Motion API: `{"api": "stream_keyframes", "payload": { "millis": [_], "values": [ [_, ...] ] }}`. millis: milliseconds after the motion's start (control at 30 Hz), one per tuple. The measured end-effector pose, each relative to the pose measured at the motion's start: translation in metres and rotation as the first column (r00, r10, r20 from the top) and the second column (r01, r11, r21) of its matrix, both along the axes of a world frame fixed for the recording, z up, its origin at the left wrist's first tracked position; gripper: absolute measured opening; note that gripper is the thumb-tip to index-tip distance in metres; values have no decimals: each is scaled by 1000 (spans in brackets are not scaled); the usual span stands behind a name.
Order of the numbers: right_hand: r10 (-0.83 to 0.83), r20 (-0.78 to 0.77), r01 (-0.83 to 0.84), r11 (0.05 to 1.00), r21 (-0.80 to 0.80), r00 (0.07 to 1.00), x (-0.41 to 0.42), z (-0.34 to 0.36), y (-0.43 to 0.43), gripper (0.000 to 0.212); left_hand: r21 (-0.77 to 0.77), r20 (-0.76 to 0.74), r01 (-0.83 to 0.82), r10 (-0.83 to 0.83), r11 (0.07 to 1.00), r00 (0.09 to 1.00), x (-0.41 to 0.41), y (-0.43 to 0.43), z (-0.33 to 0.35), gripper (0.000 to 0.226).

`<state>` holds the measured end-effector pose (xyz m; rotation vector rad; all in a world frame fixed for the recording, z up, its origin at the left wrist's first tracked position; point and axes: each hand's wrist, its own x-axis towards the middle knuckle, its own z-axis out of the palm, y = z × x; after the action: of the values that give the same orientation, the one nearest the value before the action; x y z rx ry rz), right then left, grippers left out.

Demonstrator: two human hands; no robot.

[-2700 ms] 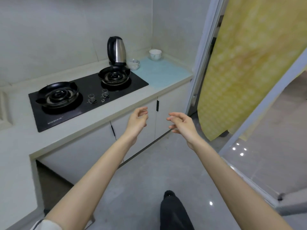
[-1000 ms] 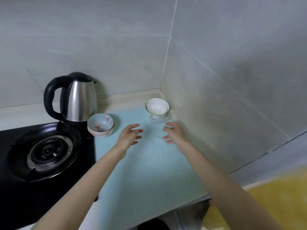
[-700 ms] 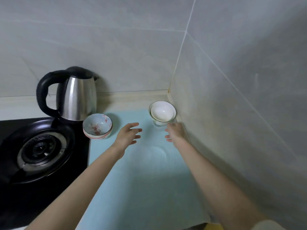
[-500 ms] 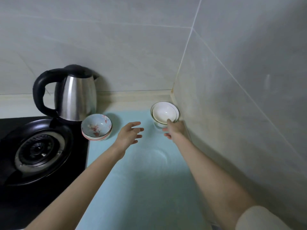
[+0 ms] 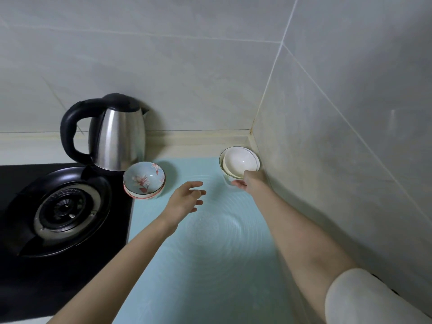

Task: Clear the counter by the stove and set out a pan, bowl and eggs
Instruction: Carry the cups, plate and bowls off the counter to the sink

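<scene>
At far left sits the black gas burner (image 5: pixel 65 209), and behind it the stainless steel kettle with a black handle (image 5: pixel 117 141). Just beside the kettle's foot, at the mat's edge, stand the stacked pale blue floral bowls (image 5: pixel 144 180). The left grip (image 5: pixel 184 202) hovers released above the pale blue ribbed mat (image 5: pixel 210 265) covering the surface, fingers spread, holding nothing. In the corner, close against the tiled wall, sit the nested white ceramic bowls (image 5: pixel 238 161). The right grip (image 5: pixel 253 183) is grasping their near side at the rim. This looks like the clearing step, and no pan or eggs are in view. Next, the white stack probably needs a level lift clear of the wall, while the free grip could take the floral bowls.
</scene>
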<state>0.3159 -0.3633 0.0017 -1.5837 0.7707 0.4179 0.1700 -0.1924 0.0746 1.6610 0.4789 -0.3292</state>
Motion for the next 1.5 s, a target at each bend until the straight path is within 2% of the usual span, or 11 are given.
{"api": "stream_keyframes", "payload": {
  "millis": [233,367,533,767,933,1000,1200,1367,1500],
  "values": [
    [-97,127,93,995,35,987,-9,-4,10,27,14,24,-19,19,1000,1000,-1,9,6,29],
    [-117,197,104,992,73,973,-20,9,7,20,-1,30,-27,27,1000,999,-4,12,10,30],
    [-111,253,83,989,120,961,-32,26,4,32,-11,41,-47,47,999,998,-9,15,12,30],
    [91,229,-108,992,64,969,-84,44,9,12,-65,-31,-27,25,998,999,-28,7,-10,43],
    [188,173,-206,974,93,967,-126,42,15,15,-133,-111,2,-17,991,994,-52,1,-36,75],
    [218,166,-237,966,103,962,-138,44,16,16,-126,-122,-2,-14,992,992,-62,1,-46,81],
    [322,184,-336,941,50,929,-161,52,15,15,-131,-149,-133,113,982,982,-84,13,-60,55],
    [444,189,-448,893,-24,876,-173,56,14,7,-159,-73,-241,232,957,970,-95,35,-45,36],
    [569,158,-568,821,-54,807,-188,50,24,8,-135,-16,-294,295,946,955,-116,51,-38,27]
  ]
}}
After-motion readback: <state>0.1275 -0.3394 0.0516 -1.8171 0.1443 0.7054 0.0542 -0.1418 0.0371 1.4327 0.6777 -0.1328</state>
